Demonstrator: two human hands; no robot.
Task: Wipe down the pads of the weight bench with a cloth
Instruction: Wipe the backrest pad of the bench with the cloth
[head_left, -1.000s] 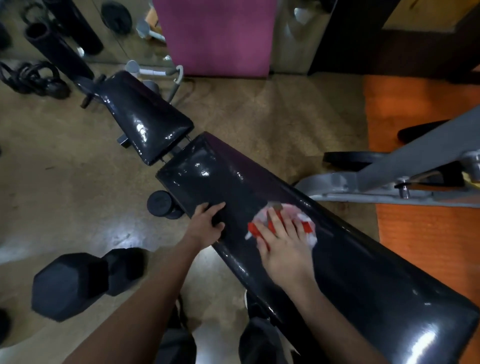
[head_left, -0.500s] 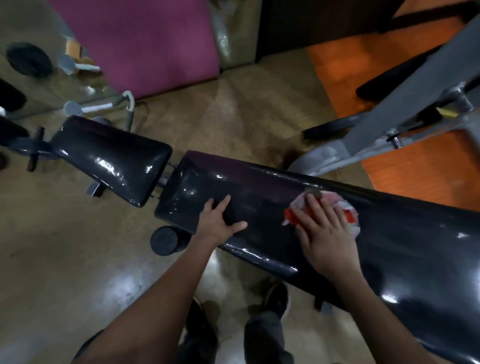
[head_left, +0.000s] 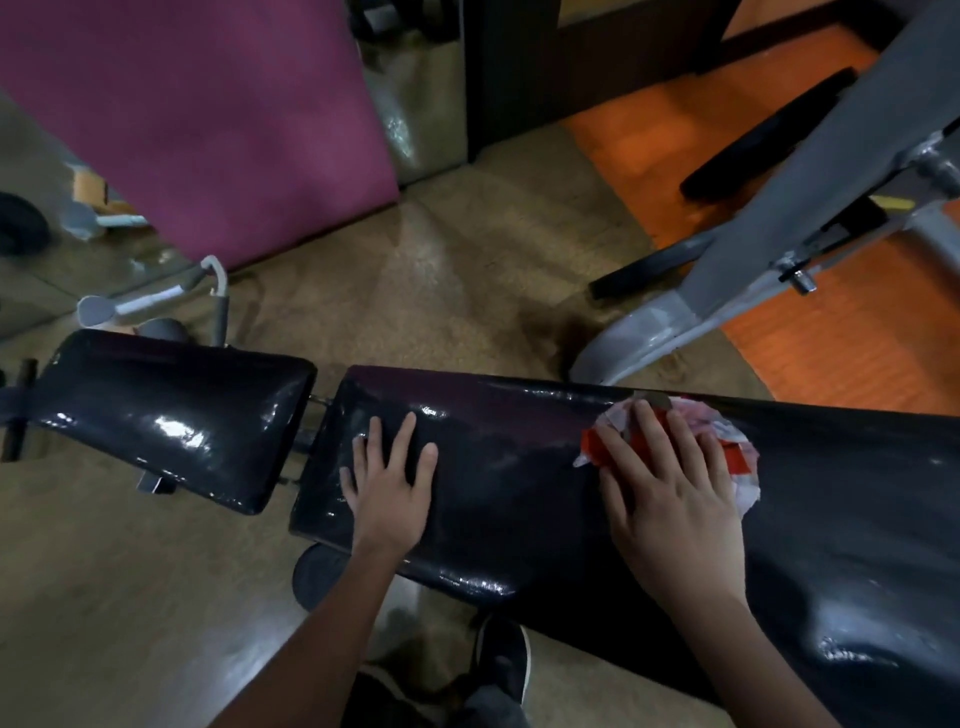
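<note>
Two hands flat on a weight bench, one pressing a cloth.

Two glossy black pads: the short seat pad (head_left: 171, 415) at left, the long back pad (head_left: 519, 467) beside it; the left hand (head_left: 389, 483) lies on the long pad, fingers straight, holding nothing; the right hand (head_left: 670, 499) presses one red-and-white cloth (head_left: 737, 447) flat against the same pad, fingers extended; one dark shoe (head_left: 501, 660) on the floor below.

No text, label or number can be read (the cloth's (head_left: 727, 447) print is blurred)

Glossy tan floor (head_left: 467, 291), orange mat (head_left: 857, 338), magenta panel (head_left: 208, 114), grey machine frame (head_left: 779, 218).
</note>
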